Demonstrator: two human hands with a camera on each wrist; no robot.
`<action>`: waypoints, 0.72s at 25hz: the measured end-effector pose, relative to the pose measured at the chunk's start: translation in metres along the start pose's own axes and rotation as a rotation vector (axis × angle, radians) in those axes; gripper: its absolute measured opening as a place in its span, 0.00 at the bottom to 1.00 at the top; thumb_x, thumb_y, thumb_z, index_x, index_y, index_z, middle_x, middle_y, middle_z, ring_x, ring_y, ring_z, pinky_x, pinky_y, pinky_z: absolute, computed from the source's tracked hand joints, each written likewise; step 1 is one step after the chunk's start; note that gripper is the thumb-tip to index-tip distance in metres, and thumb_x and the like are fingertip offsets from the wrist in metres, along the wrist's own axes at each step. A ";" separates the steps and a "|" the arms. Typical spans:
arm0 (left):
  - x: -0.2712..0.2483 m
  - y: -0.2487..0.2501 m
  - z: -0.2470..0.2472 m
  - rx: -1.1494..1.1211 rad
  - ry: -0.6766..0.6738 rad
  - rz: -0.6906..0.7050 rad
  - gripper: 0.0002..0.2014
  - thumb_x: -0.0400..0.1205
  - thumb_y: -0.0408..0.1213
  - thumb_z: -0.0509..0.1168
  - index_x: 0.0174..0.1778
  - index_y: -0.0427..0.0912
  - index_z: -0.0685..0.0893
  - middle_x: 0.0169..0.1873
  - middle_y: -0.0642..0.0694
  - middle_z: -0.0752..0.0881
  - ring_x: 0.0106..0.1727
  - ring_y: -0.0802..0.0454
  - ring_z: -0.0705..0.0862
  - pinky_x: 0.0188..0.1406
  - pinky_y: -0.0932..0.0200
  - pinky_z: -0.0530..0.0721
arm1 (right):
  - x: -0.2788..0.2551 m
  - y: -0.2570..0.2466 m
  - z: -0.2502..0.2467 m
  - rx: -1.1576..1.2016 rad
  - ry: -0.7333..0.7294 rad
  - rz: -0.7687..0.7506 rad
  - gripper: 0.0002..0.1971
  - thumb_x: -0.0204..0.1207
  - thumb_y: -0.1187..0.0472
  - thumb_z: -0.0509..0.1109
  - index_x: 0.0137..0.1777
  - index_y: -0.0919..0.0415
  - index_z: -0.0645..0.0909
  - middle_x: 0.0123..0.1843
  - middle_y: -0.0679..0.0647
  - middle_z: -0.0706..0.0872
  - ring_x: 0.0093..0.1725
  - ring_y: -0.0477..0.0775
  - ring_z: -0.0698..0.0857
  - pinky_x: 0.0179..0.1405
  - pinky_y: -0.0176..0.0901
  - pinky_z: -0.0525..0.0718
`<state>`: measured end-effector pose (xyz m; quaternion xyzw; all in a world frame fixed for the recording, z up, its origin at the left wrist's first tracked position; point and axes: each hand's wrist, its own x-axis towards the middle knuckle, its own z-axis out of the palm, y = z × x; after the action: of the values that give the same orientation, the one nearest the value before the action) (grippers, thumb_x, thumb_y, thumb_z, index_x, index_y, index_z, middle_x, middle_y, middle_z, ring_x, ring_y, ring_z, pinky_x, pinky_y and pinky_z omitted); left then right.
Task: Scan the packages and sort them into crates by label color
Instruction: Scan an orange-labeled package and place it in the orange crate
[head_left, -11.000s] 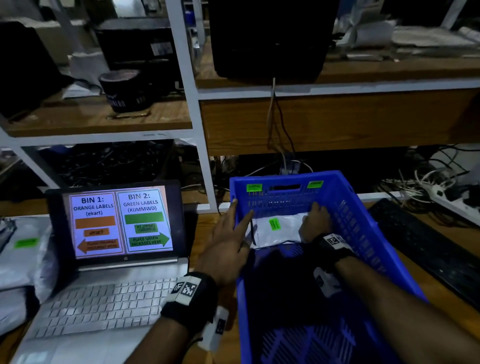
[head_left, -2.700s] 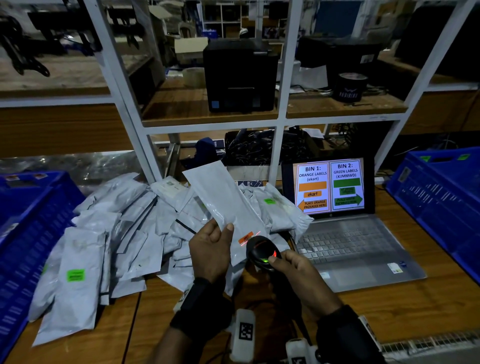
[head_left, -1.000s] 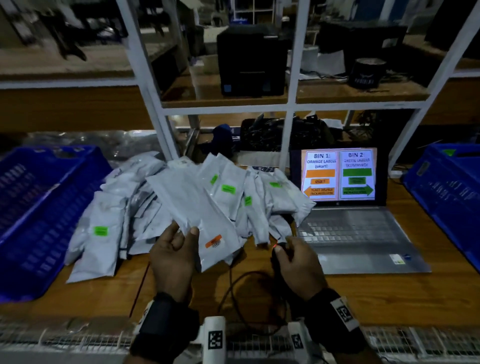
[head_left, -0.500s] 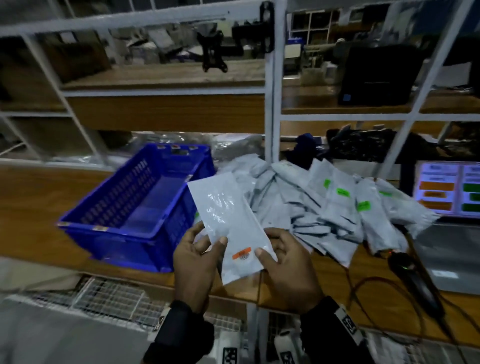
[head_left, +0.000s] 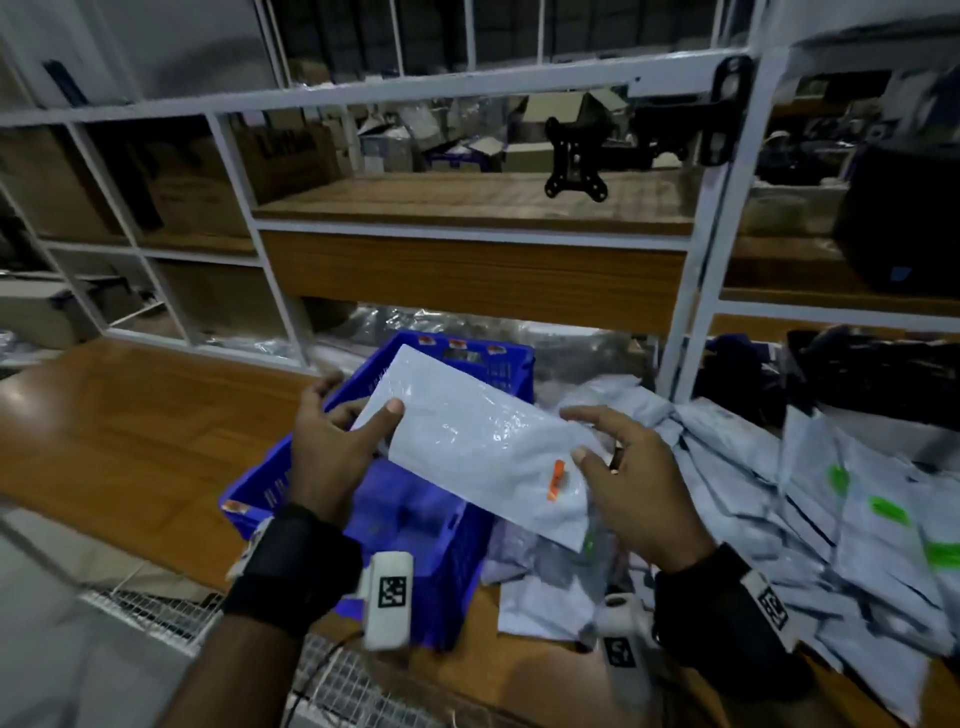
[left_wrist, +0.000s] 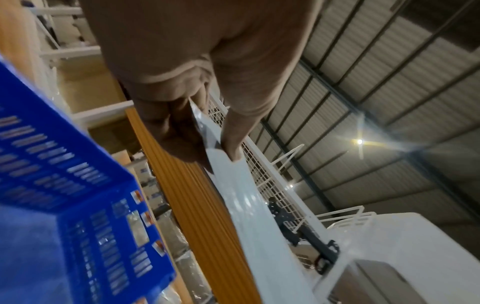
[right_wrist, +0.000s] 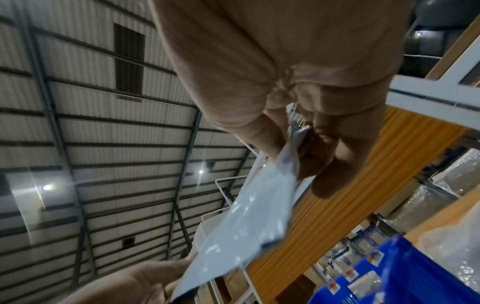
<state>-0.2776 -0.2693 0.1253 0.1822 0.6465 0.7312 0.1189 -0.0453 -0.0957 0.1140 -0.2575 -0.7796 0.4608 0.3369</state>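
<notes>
Package-wise, this flat grey plastic mailer pouch with the small orange label sits flat over the blue slotted plastic crate, so it should drop straight in. Left hand pinches one end, thumb on top; right hand pinches the label end. Two-handed because it's floppy. Pile of unsorted grey pouches waits off to my right.

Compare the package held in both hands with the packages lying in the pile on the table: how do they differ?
The held package carries an orange label; the visible labels in the pile of packages are green. The held package is lifted above the blue crate, pinched by the left hand and right hand; the pile rests overlapping on the wooden table. Both are glossy grey-white mailer bags.
</notes>
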 end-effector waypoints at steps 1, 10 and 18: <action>0.023 0.000 -0.004 0.059 -0.015 0.020 0.36 0.80 0.28 0.79 0.81 0.43 0.70 0.52 0.39 0.94 0.42 0.53 0.94 0.36 0.56 0.91 | 0.022 -0.003 0.009 -0.010 0.033 0.018 0.18 0.85 0.66 0.70 0.66 0.42 0.81 0.61 0.31 0.84 0.55 0.37 0.87 0.52 0.36 0.84; 0.201 -0.058 -0.014 0.494 -0.147 0.117 0.14 0.85 0.20 0.67 0.49 0.47 0.84 0.49 0.40 0.89 0.48 0.41 0.88 0.50 0.50 0.85 | 0.178 0.002 0.116 -0.149 0.202 0.265 0.07 0.82 0.66 0.70 0.56 0.57 0.85 0.64 0.59 0.87 0.62 0.58 0.85 0.61 0.45 0.82; 0.315 -0.142 0.025 0.665 -0.261 -0.003 0.24 0.80 0.21 0.66 0.73 0.35 0.88 0.68 0.35 0.89 0.68 0.36 0.87 0.70 0.52 0.83 | 0.269 0.056 0.219 -0.562 0.065 0.485 0.25 0.75 0.57 0.79 0.72 0.60 0.80 0.74 0.64 0.79 0.71 0.65 0.81 0.72 0.48 0.79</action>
<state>-0.5608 -0.0984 0.0230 0.3020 0.8289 0.4510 0.1357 -0.3791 0.0015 0.0655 -0.5315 -0.7811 0.2869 0.1587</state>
